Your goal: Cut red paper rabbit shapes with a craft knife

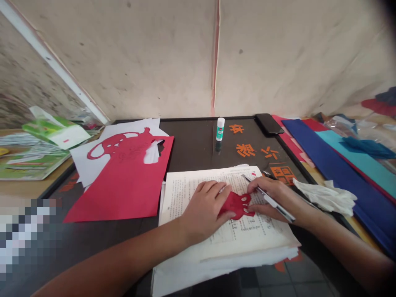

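A small red paper cutout [237, 205] lies on an open printed book [198, 187] on the dark table. My left hand [206, 210] lies flat on the book, its fingers spread and pressing the cutout's left side. My right hand [275, 198] rests on the cutout's right edge and grips a slim silver craft knife [268, 198], whose tip points up and left.
A large red sheet [123, 185] with a teapot shape cut out lies left over white paper. A glue stick [220, 128], orange paper characters [246, 149], a black phone [268, 123], white gloves [328, 197] and blue and teal sheets [337, 161] lie behind and right.
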